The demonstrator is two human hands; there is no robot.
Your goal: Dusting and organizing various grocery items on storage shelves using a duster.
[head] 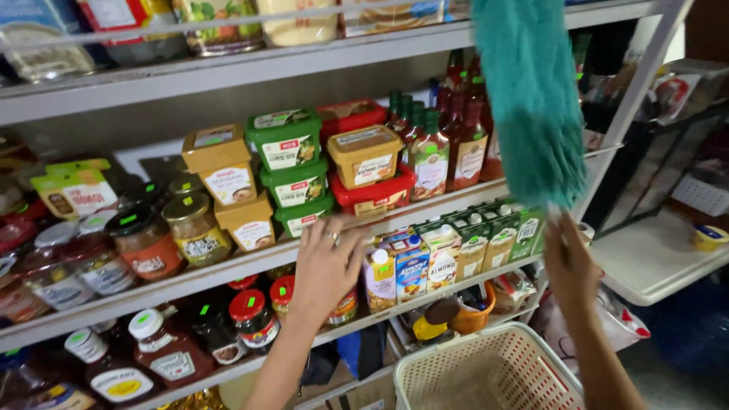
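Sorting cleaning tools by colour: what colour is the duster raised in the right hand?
Teal green duster, held by the right hand; head view.

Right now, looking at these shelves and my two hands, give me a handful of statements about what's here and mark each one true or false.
1. The right hand holds a teal duster raised upright. True.
2. The left hand grips a jar. False: it is open, fingers spread at the shelf edge, holding nothing.
3. The green tubs are stacked beside brown tubs. True.
4. The cream basket sits on the top shelf. False: it is low, below the cartons.
5. The left hand wears a ring. True.
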